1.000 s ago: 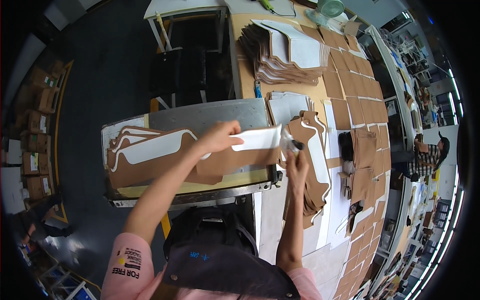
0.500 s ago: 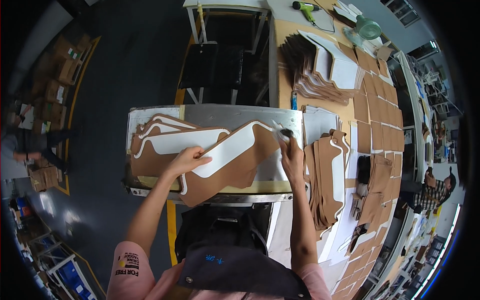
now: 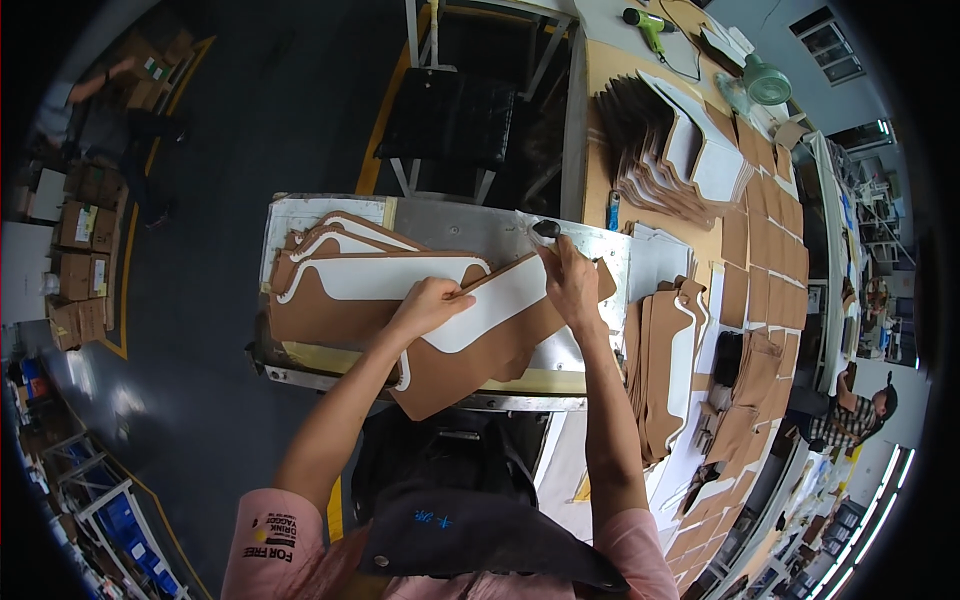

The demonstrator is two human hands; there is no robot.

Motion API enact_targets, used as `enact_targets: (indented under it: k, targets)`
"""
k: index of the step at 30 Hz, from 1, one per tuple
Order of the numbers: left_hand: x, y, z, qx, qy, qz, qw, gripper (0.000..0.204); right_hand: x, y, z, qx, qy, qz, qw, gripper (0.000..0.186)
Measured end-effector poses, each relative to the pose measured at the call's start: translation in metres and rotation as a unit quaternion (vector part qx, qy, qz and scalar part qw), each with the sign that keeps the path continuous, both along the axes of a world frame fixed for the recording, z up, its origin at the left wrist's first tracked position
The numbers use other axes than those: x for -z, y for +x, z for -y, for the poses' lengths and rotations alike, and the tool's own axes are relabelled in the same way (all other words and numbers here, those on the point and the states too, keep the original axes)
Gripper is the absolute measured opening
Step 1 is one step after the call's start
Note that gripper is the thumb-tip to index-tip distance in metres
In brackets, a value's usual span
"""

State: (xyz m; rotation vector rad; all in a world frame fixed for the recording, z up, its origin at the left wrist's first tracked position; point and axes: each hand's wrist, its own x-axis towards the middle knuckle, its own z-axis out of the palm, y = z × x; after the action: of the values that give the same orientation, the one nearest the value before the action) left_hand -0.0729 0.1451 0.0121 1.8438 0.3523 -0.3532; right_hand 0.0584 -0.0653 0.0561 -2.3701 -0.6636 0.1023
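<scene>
My left hand (image 3: 432, 305) is closed on the edge of a brown, leather-like panel (image 3: 445, 385) with a shaped white area (image 3: 492, 312) on its face. This panel lies aslant over the metal-topped work board (image 3: 460, 232), its lower corner reaching past the front edge. Above its right end, my right hand (image 3: 572, 280) is closed round a small tool with a rounded black part (image 3: 547, 229) and a pale, see-through part; its exact kind is unclear. Several similar panels (image 3: 335, 318) lie stacked beneath and to the left.
Right of the board, a pile of brown panels (image 3: 660, 370) lies beside rows of brown pieces (image 3: 765, 250). Farther back are a fanned stack (image 3: 680, 150), a green heat gun (image 3: 648, 28) and a small green fan (image 3: 767, 80). A black stool (image 3: 445, 115) stands behind the board.
My right hand with the tool has moved up and slightly left relative to the panel, off its upper edge. The left hand keeps its hold. The whole view has shifted a little.
</scene>
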Motion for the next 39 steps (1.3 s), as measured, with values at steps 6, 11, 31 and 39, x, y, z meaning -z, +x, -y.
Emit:
enact_targets:
  k: [6,11,31,39]
  targets:
    - [-0.004,0.016,0.010,0.005,-0.008,-0.006,1.000,0.035,0.008,0.005,0.012,0.011,-0.042,0.041,0.998,0.018]
    - [0.007,0.017,0.011,-0.003,-0.004,-0.011,1.000,0.037,0.020,-0.004,0.019,-0.007,-0.049,0.057,0.997,0.016]
    - [0.004,0.020,0.016,-0.007,0.023,-0.012,1.000,0.035,0.021,-0.031,0.002,-0.037,-0.071,-0.013,0.997,0.015]
    - [-0.020,0.021,0.026,0.031,0.044,-0.005,0.999,0.031,0.004,-0.050,0.058,0.129,0.091,-0.067,0.985,0.020]
